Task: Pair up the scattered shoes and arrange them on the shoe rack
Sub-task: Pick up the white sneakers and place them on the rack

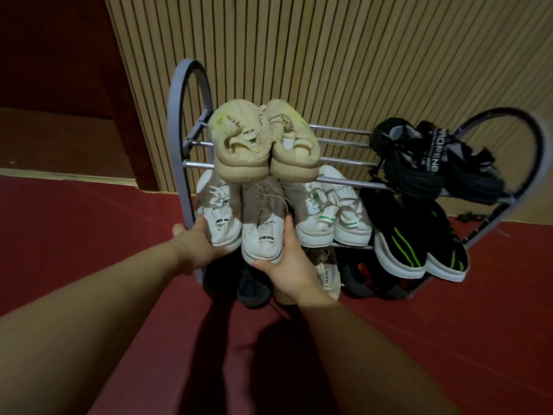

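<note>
A grey metal shoe rack (pixel 185 121) with heart-shaped ends stands against the slatted wall. On its top tier sit a beige pair (pixel 263 145) at the left and a black pair (pixel 434 163) at the right. On the middle tier's left end, my left hand (pixel 197 247) grips the heel of a white sneaker (pixel 220 217). Beside it my right hand (pixel 287 265) holds the heel of its white partner (pixel 263 232). Another white pair with green stripes (pixel 332 217) and a black pair with green stripes (pixel 416 238) fill that tier. Dark shoes (pixel 254 290) lie on the bottom tier, partly hidden.
Red carpet (pixel 89 235) covers the floor around the rack. The beige slatted wall (pixel 329 55) stands right behind it, and a dark red panel (pixel 59 85) is at the left. A beige shoe (pixel 327 274) and a red-black shoe (pixel 359 274) sit low in the rack.
</note>
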The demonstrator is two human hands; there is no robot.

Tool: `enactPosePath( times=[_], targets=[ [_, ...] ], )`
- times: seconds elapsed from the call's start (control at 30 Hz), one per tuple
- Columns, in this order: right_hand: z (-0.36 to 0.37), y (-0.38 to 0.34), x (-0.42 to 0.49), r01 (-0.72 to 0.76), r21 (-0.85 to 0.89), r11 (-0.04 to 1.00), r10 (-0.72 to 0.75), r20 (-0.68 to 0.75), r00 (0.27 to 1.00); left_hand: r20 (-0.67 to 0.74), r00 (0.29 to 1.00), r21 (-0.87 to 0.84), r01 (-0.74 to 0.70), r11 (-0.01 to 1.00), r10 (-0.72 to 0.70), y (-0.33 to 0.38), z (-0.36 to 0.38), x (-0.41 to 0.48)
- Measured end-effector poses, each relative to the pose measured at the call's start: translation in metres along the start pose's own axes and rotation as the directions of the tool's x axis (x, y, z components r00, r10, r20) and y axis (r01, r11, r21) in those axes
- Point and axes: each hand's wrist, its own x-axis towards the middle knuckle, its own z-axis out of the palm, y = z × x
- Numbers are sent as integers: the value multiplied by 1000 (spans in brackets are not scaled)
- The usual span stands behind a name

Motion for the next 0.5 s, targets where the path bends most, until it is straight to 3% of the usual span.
enactPosePath(
  times=[0.17,0.4,0.5],
  targets=[
    [0,-9,-8,-52,61,997,53,-10,999,-14,996,27,-82,996,83,12,6,-16],
    [-34,-8,-34,-59,-23,998,60,19,998,-74,985,124,-144,982,154,6,24,-40],
    [-47,-3,-46,-74,-34,997,74,3,997,-137,948,179,-261,948,287,20,24,-50]
  ],
)
